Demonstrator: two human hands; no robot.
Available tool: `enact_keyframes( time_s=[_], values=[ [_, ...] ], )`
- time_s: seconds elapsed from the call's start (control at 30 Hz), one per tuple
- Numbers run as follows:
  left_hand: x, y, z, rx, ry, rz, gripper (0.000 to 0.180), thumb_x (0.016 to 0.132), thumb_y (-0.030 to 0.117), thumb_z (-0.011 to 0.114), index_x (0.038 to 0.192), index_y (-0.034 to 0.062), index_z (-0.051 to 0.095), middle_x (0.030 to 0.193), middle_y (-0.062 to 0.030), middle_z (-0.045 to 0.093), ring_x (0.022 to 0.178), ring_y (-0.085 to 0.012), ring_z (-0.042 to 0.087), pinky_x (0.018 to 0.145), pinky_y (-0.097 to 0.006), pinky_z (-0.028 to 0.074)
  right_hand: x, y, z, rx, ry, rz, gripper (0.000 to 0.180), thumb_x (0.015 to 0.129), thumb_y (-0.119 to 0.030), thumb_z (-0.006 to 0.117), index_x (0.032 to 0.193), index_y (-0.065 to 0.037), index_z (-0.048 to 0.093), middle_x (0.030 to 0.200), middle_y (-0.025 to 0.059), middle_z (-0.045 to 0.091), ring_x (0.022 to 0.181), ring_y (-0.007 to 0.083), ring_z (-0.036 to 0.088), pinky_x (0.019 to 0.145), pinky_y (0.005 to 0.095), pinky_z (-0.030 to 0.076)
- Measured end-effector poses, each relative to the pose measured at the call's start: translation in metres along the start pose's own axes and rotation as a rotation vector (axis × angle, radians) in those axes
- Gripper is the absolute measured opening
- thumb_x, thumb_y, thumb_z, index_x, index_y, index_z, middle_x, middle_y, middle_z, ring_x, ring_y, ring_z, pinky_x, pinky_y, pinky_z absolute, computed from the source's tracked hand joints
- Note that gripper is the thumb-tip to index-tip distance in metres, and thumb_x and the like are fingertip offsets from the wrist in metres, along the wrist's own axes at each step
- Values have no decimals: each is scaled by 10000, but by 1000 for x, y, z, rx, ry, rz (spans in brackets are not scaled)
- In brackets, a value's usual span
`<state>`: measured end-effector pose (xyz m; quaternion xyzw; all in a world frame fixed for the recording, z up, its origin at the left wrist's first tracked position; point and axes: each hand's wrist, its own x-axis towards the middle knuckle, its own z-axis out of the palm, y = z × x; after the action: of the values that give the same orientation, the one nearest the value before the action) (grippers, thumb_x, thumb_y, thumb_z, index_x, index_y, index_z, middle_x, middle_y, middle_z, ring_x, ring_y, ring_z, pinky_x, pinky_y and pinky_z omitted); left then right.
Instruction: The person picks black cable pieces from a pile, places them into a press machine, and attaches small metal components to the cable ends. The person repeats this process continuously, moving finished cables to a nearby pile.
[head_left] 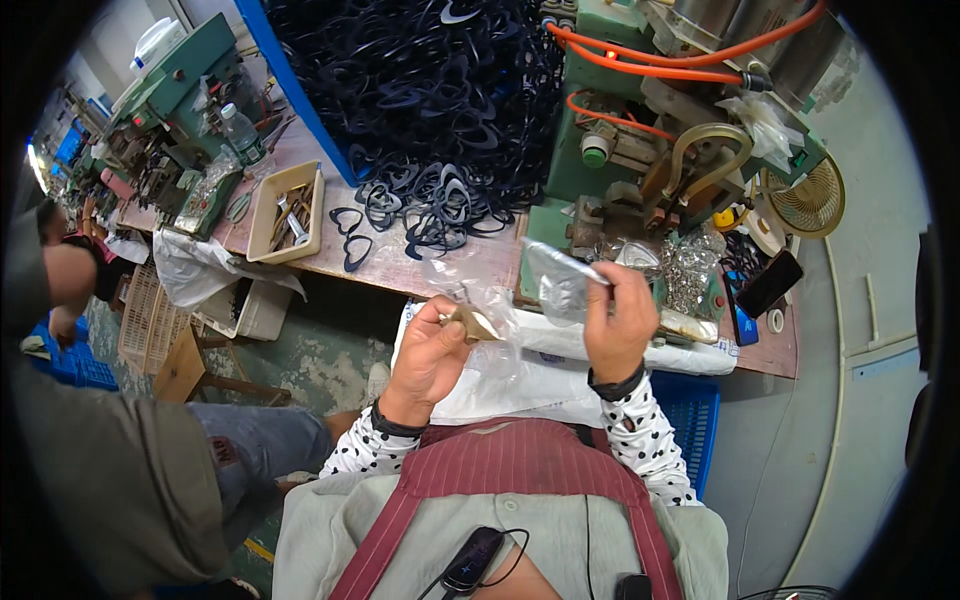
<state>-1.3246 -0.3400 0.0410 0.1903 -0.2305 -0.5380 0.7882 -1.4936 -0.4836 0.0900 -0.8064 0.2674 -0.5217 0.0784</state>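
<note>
Head view recorded both hands raised in front of the green machine at the desk edge. Left hand was closed in a pinch grip on a small tan metal piece, just below the machine's near left corner. Right hand was closed, its fingers pinching a clear plastic bag, directly before the machine's base. Bag and piece lay close together, contact not determinable. Left of the machine, a heap of dark heart-shaped loops covered the desk; farther left stood a beige tray of tools.
</note>
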Motion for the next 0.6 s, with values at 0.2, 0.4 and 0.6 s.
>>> enact_keyframes(
  time_s=[0.2, 0.4, 0.6],
  values=[
    [8, -24, -14, 338, 46, -62, 163, 882, 24, 666, 1032, 22, 603, 1018, -62, 646, 953, -120, 608, 861, -282, 500, -18, -15, 7, 1077, -237, 747, 136, 911, -30, 601, 1033, 8, 556, 888, 49, 616, 730, 105, 605, 657, 234, 505],
    [6, -28, -8, 264, -75, -103, 165, 888, 25, 667, 1039, 17, 602, 1015, -55, 648, 923, -118, 612, 832, -267, 503, -23, 7, 13, 1335, -356, 981, 166, 921, -49, 584, 1081, -21, 548, 819, 6, 583, 680, 77, 546, 627, 209, 448],
    [8, -33, -8, 360, 93, 106, 156, 892, 19, 664, 1035, 13, 601, 990, -44, 646, 917, -97, 589, 827, -244, 478, -21, -7, 14, 1043, -325, 874, 262, 920, -87, 624, 1156, -15, 535, 914, 4, 591, 765, 65, 549, 673, 207, 456]
  ],
)
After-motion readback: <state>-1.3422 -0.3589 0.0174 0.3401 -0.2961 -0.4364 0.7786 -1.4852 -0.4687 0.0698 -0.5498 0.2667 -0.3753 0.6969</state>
